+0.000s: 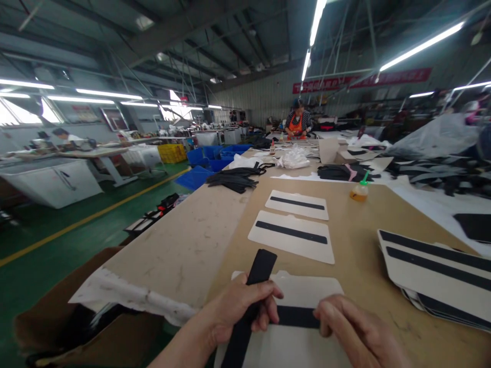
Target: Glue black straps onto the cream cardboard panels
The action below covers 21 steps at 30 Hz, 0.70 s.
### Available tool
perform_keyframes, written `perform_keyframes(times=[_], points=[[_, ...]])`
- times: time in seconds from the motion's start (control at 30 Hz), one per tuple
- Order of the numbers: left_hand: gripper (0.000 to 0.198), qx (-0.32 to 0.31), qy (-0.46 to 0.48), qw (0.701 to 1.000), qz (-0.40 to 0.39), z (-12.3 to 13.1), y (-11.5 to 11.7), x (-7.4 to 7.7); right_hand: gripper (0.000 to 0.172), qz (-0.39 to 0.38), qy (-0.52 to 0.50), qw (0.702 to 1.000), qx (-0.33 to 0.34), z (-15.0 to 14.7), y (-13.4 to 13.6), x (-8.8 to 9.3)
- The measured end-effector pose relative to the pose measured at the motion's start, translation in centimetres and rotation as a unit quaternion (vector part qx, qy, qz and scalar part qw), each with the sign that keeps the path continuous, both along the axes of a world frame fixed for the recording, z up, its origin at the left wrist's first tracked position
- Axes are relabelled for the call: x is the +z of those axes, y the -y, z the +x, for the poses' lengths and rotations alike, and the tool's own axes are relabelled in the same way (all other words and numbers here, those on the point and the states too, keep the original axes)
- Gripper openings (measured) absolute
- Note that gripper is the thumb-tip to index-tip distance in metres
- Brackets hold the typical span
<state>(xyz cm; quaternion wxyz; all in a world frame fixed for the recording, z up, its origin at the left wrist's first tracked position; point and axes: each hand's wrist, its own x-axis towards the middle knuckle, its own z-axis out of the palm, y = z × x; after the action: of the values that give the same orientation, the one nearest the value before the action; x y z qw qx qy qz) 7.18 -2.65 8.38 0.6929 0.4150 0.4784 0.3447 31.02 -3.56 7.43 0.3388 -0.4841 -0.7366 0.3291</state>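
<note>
My left hand (241,312) is closed round a loose black strip (257,276) that sticks up past my fingers and hangs down toward me. Under both hands lies a white card panel (303,289) with a black strip (297,317) lying across it. My right hand (356,332) rests on that panel at the right end of its strip, fingers curled and pressing down. Two more white panels with black strips (293,235) (297,204) lie farther along the brown table (184,245).
A stack of striped panels (437,276) lies at the right. A small orange glue bottle (359,191) stands farther back, near piles of black pieces (233,179). A person in an orange apron (298,122) works at the far end. Blue bins (210,158) stand left on the green floor.
</note>
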Motion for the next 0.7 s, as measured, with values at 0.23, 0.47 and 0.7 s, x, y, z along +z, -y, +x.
perform_keyframes(times=[0.23,0.47,0.7], points=[[0.045,-0.044,-0.001,0.999,0.003,1.7,0.0,0.1,0.054,-0.126,-0.155,0.978,0.062,-5.4,-1.2,0.5],[0.037,-0.016,-0.195,0.948,0.25,3.2,1.2,2.0,0.048,-0.153,-0.202,0.965,0.065,-6.5,-0.8,1.9],[0.053,-0.016,-0.179,0.967,0.182,3.3,2.0,2.7,0.047,-0.209,-0.328,0.921,-0.021,-6.0,-0.5,2.2]])
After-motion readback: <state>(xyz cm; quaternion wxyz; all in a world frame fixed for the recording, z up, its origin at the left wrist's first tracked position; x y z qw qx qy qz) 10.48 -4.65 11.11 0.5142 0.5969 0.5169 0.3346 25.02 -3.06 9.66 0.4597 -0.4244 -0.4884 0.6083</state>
